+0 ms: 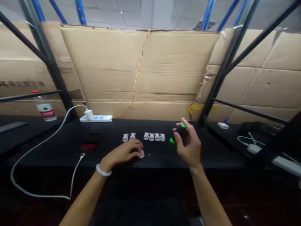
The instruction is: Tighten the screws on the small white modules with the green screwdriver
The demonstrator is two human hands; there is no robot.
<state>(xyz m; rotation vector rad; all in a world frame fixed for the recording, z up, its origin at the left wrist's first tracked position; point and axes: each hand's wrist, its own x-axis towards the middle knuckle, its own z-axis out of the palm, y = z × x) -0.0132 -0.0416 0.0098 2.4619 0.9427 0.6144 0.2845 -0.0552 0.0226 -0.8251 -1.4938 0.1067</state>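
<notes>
My left hand [125, 152] lies palm down on the black table [58, 147], its fingers over a small white part [141, 154] at the fingertips. My right hand [188, 144] holds a black screwdriver with green bands [178, 133], lifted a little above the table and tilted, tip pointing down left. A row of small white and magenta parts [154, 137] stands just beyond both hands, with two more [129, 137] to its left. A tiny pale speck [149, 155] lies between my hands.
A white power strip [96, 118] with a plugged adapter and a white cable [47, 139] sit at the back left. A water bottle [45, 110] stands far left. Cardboard sheets [141, 69] wall the back. Black frame posts [218, 81] rise at both sides. White chargers [252, 148] lie right.
</notes>
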